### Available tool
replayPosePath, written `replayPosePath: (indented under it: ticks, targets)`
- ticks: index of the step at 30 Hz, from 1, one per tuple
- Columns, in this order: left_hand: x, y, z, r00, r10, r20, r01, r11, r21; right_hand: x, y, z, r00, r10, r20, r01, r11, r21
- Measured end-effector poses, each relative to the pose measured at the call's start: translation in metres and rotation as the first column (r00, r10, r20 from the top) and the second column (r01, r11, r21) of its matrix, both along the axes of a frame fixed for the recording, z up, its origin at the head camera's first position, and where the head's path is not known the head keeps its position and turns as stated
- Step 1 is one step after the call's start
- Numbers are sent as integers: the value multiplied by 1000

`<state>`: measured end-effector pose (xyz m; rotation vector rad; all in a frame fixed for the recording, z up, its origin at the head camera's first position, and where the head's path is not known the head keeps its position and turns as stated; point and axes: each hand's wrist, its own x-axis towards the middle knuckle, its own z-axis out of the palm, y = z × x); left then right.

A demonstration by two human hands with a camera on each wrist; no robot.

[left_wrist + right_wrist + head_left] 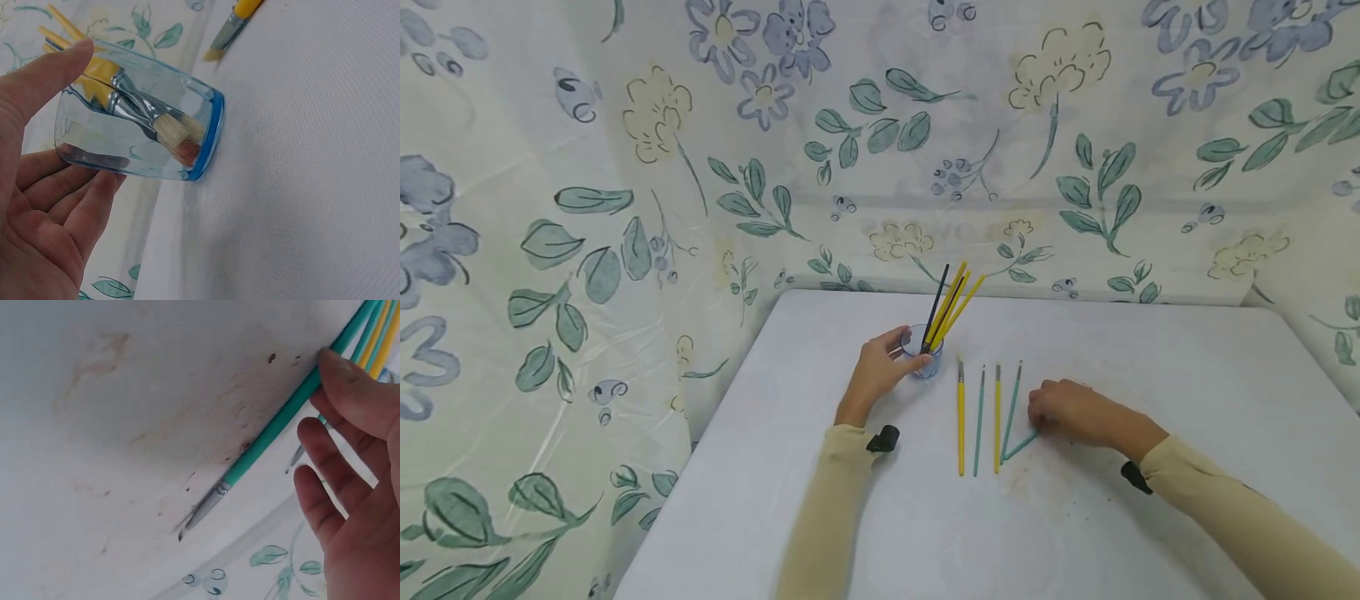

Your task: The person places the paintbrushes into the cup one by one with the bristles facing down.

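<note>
My left hand (877,375) grips a clear cup (140,150) with a blue base, thumb on one side and fingers on the other. Inside the cup lean several yellow-handled paintbrushes (955,304) and a dark-handled one (935,304), bristles down. Between thumb and fingers, my right hand (1071,412) pinches a thin green paintbrush (269,434), which lies slantwise along the table. Left of that hand are two yellow paintbrushes (961,425) and two green paintbrushes (979,429), laid roughly side by side, tips away from me. The pinched brush's handle end comes close to the nearest green one.
A white table (1187,375) carries everything. Brown smudges and small specks (100,365) mark its surface around my right hand. Behind and to the left hangs a floral sheet (880,183). A small black device (883,439) sits at my left wrist.
</note>
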<state>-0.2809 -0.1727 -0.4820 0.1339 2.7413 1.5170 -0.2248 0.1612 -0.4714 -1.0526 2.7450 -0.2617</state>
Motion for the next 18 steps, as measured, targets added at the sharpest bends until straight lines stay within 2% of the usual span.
replayPosePath:
  ticks: [4,9,11,14,18]
  targets:
    - [0,1,0,1000,4,2,-4,1000,2,3,1,-2,997,64,-52,-64,998,17]
    - [1,2,0,1000,11,14,-11,1000,0,10,3,-1,981,159,-110,-156,987,35]
    - [2,2,0,1000,11,26,-11,1000,-2,13,4,0,978,171,-118,-167,985,41]
    - [2,2,2,999,9,33,-9,1000,-1,16,3,7,983,150,-106,-147,989,35]
    - [1,1,2,1000,5,10,-5,1000,2,16,0,25,999,36,-39,-37,999,-23]
